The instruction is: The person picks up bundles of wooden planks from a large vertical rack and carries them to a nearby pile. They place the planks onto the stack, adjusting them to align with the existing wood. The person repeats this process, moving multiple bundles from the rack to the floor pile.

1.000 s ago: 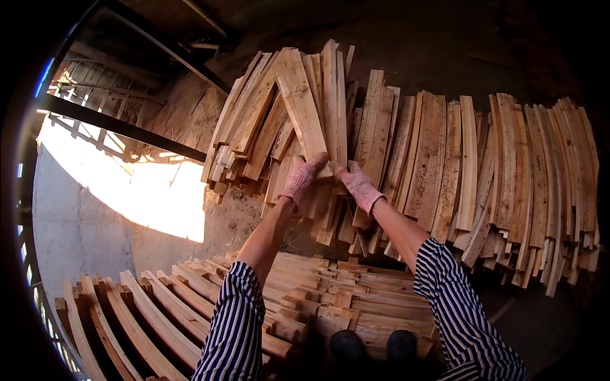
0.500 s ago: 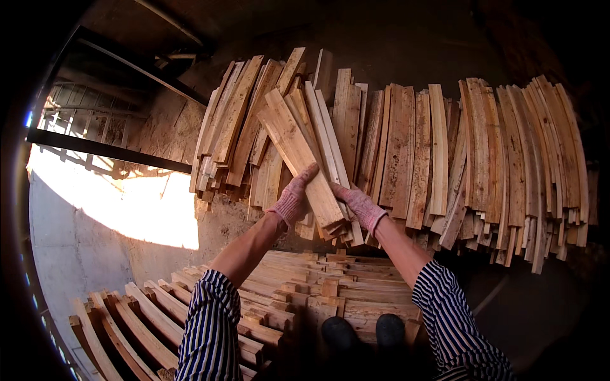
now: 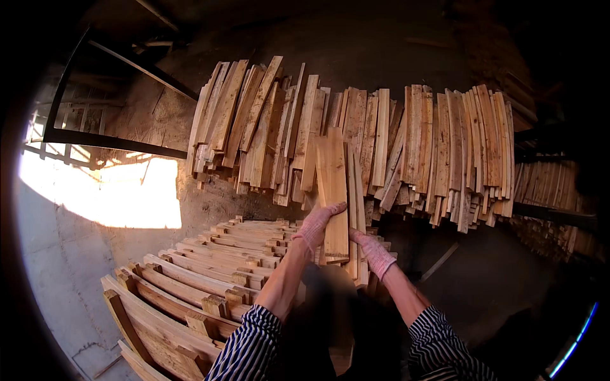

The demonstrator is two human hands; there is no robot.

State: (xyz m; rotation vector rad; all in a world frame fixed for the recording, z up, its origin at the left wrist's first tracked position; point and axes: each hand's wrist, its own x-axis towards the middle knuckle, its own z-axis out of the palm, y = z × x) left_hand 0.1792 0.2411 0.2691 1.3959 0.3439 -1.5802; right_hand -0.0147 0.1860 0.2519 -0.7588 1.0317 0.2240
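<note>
In front of me is a small bundle of wooden boards (image 3: 334, 197), standing nearly straight away from my body. A wide pale board lies on its left side and narrower ones show edge-on at the right. My left hand (image 3: 321, 225), in a pinkish knit glove, is closed round the left side, its thumb across the wide board's face. On the right side, lower down, my right hand (image 3: 373, 250) grips the same bundle in a matching glove. The undersides of the boards and most of the fingers are hidden.
A long row of stacked boards (image 3: 419, 140) runs across beyond my hands. Nearer, at the lower left, lies a pile of slats with small blocks (image 3: 184, 267). A dark metal frame (image 3: 121, 140) stands at the left, and more boards (image 3: 546, 185) lie at the far right.
The bundle has swung from leaning left to nearly straight ahead and come closer to me, lower in view. Both hands moved with it, still gripping. My view has shifted too.
</note>
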